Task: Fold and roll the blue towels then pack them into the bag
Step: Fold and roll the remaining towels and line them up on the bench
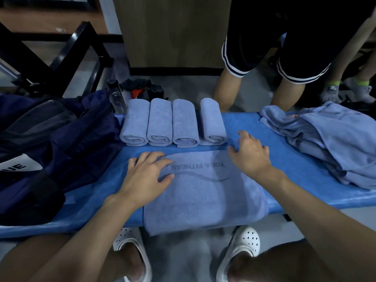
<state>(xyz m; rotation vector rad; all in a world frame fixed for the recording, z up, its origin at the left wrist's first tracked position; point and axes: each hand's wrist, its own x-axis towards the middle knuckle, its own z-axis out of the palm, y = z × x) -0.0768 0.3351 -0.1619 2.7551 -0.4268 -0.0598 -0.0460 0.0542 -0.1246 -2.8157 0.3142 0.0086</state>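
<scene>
Four rolls (159, 121) are done, a fifth towel (203, 196) is pressed flat by the spread left hand (145, 176) (grip of the right hand (251, 157) can't be told), and the pile (325, 143) and bag (61, 139) are left for later.

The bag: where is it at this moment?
In the head view the bag lies on the left end of the bench, beside the row of rolled towels.

bench (284, 159) blue | bottle (117, 98) clear, upright | clogs (248, 241) white | bystander legs (223, 92) behind bench
</scene>
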